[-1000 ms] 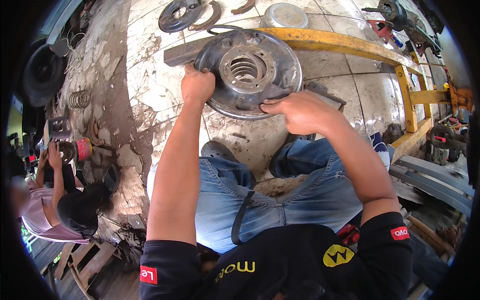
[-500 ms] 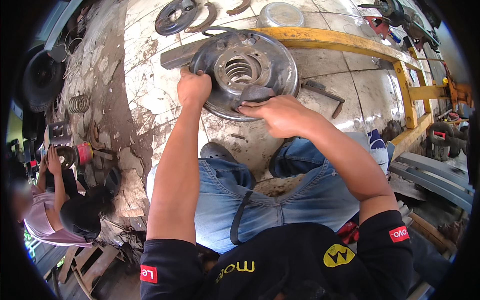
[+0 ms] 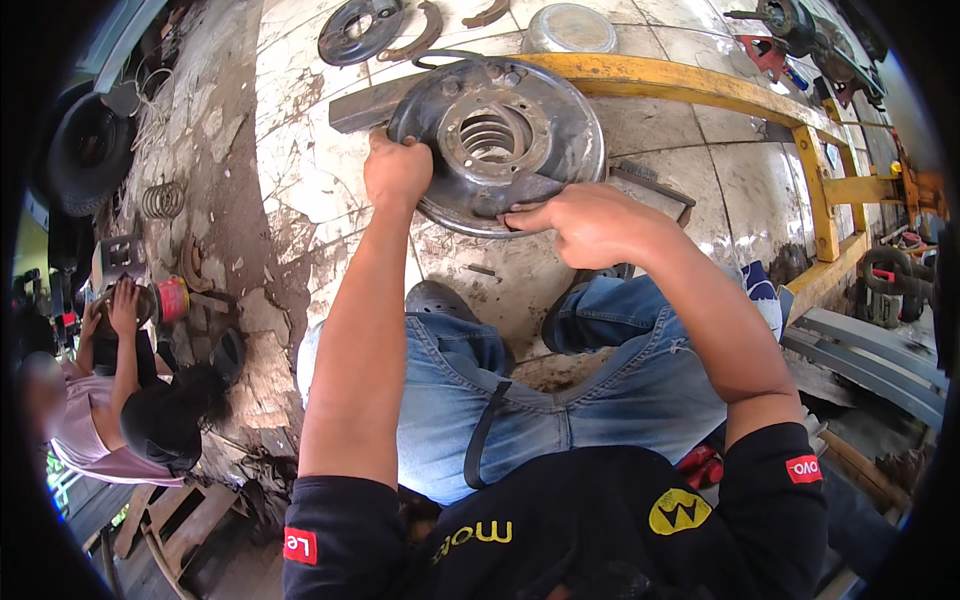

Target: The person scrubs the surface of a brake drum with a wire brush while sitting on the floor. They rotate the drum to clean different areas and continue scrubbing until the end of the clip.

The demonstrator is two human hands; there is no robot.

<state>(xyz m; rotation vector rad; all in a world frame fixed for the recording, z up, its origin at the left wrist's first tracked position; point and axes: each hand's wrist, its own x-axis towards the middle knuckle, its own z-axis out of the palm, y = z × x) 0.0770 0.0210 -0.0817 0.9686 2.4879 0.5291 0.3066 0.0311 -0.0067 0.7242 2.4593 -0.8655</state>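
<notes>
A round black brake backing plate (image 3: 425, 115), with a large hole at its middle, rests tilted on a yellow metal frame (image 3: 690, 75). Through the hole a coil spring (image 3: 487, 137) shows. My left hand (image 3: 398, 172) is closed on the plate's left rim, thumb on top. My right hand (image 3: 590, 222) presses a dark grey, flat piece that looks like sandpaper (image 3: 536, 186) against the plate's near right face. Its fingers are partly hidden under that piece. A wire brush (image 3: 637, 172) lies on the tiles just right of the plate, partly covered by my right wrist.
Beyond the plate lie another backing plate (image 3: 360, 30), a curved brake shoe (image 3: 415, 35) and a round metal drum (image 3: 570, 30). At left, a seated person (image 3: 110, 400) handles a part beside a red can (image 3: 172, 298). A loose spring (image 3: 161, 200) and a tyre (image 3: 88, 150) are nearby.
My right hand has slid slightly to the right over the plate with the grey piece. My left hand keeps its hold on the rim. The whole view has shifted a little.
</notes>
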